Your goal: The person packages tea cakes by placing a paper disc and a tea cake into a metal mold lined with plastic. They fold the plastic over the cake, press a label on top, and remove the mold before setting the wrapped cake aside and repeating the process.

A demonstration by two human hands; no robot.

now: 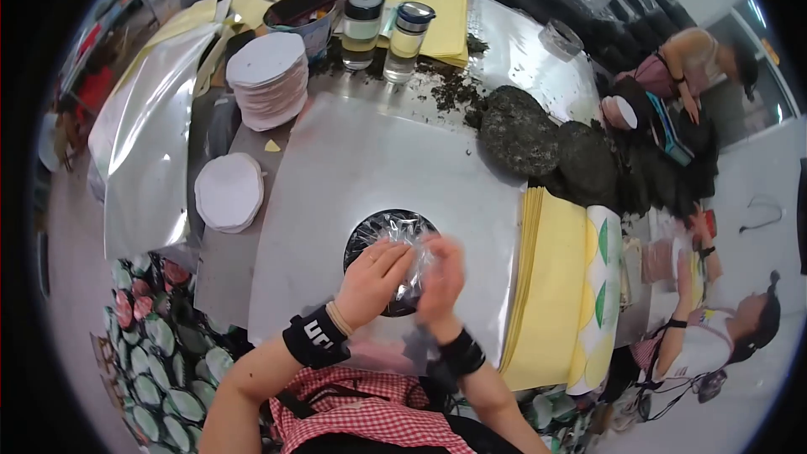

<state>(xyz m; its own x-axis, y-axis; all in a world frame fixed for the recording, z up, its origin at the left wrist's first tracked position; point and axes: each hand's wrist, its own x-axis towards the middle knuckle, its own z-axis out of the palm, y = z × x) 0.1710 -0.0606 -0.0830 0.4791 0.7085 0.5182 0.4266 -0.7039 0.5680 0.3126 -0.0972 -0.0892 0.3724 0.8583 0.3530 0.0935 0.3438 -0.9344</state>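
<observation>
A round black disc [351,244] lies on the metal sheet in front of me, with crumpled clear plastic film [402,227] gathered over its top. My left hand [374,277] rests on the film from the left, its fingers pressed together and closed on the plastic. From the right, my right hand [441,277] holds the film with curled fingers; motion blurs it somewhat. Both palms partly hide the disc and film. Black wristbands circle both my wrists.
Yellow paper sheets [546,286] lie to the right, white round paper stacks [229,192] to the left. Two lidded glass jars [360,38] stand behind the metal sheet [328,151]. Dark round cakes [517,130] are piled at the back right. Two people are on the right.
</observation>
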